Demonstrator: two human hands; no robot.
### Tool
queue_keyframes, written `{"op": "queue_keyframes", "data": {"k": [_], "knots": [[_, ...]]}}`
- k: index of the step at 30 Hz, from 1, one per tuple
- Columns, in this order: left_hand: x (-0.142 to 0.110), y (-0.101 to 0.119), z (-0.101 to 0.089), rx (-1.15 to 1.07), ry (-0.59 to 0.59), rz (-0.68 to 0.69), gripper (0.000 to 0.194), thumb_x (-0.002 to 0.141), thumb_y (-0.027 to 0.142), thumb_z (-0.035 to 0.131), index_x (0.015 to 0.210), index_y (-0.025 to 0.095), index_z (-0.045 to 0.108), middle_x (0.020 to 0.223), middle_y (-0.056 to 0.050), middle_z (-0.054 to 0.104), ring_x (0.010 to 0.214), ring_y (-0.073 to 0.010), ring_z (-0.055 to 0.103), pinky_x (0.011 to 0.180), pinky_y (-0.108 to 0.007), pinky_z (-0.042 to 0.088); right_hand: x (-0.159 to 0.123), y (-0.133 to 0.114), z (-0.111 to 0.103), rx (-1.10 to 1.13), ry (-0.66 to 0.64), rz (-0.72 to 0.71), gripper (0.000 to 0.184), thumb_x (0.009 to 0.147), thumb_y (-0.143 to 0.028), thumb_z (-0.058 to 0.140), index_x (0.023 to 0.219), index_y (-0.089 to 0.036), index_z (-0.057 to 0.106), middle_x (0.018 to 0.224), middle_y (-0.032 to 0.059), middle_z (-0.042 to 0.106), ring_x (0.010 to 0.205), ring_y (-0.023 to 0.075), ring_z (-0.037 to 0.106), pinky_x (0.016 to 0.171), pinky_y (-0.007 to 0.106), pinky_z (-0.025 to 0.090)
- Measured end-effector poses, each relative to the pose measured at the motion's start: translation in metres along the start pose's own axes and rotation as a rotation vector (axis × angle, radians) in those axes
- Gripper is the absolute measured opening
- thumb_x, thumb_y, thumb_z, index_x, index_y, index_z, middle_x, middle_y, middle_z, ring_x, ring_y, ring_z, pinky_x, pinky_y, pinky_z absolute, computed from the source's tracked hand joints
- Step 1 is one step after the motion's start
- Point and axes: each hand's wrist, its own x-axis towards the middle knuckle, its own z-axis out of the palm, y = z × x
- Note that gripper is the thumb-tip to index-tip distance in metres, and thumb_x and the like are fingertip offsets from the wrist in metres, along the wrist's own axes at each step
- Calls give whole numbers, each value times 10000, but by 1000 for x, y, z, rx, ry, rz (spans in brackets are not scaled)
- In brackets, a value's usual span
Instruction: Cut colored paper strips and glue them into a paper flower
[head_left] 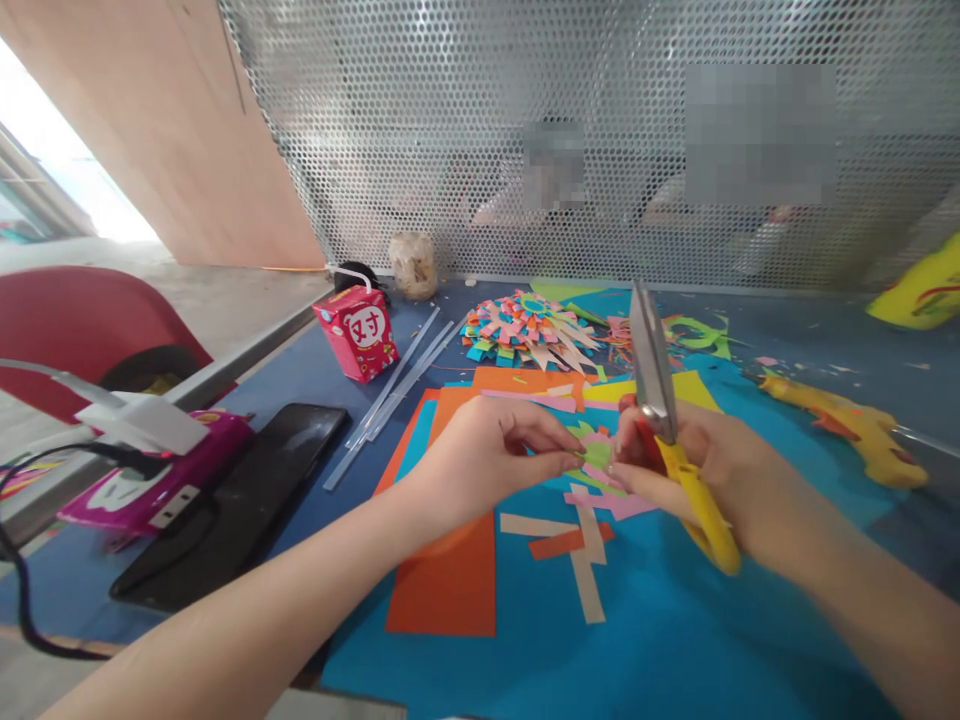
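My left hand [487, 455] pinches the edge of a small light-green paper piece [598, 457], with pink paper against it. From the other side, my right hand [724, 460] has its fingertips close to that piece; whether they grip it I cannot tell. Scissors [652, 365] with yellow and orange handles are held in my right hand, blades pointing up and away. Under both hands lies a large blue sheet [660, 650], bearing loose peach paper strips [589, 590] and an orange strip [559, 543]. Orange sheets [442, 590] lie beneath my left wrist.
A fringed multicoloured paper flower [529, 325] sits at the back, beside paper scraps. Clear glue sticks [405, 385], a red drink carton [360, 335], a jar [414, 265], a black phone [232, 500] and a purple power strip [161, 480] stand left. A yellow glue gun [851, 425] lies right.
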Motion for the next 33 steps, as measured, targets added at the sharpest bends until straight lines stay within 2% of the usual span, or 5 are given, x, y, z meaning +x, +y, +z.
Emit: {"op": "queue_keyframes", "data": {"k": [5,10,16,27,33], "knots": [[-1,1,-1,38,13,21,115,717,246,646,783,159,682,746,-32,698,672,-123,632,605,-213,477,1,-4,1,127,21,91,379,582,-546,699,621,-195,563,635,-1,559,597,130,543,578,233,484],[-1,0,-1,52,-16,23,140,732,197,605,835,154,690,768,-41,702,688,-125,627,613,-216,476,0,-3,1,-57,25,-7,203,590,-296,702,637,-203,527,623,-28,545,550,116,532,529,219,476],[-1,-2,1,48,-47,5,97,705,140,591,768,153,663,732,-25,668,683,-119,607,612,-214,474,-3,1,1,-268,42,-120,121,620,-174,640,640,-208,526,565,-57,484,485,77,456,503,178,453],[1,1,4,-8,-26,-69,127,676,125,599,777,159,669,720,-22,685,688,-140,638,640,-242,510,-3,-7,4,-34,43,14,120,583,-219,653,612,-200,538,610,-44,543,529,88,533,490,163,470],[0,5,5,-15,2,-103,131,673,101,602,724,168,702,739,-4,724,710,-137,664,651,-205,526,-3,-4,3,48,65,110,237,653,-443,623,601,-218,571,619,-2,561,550,133,546,488,220,482]]}}
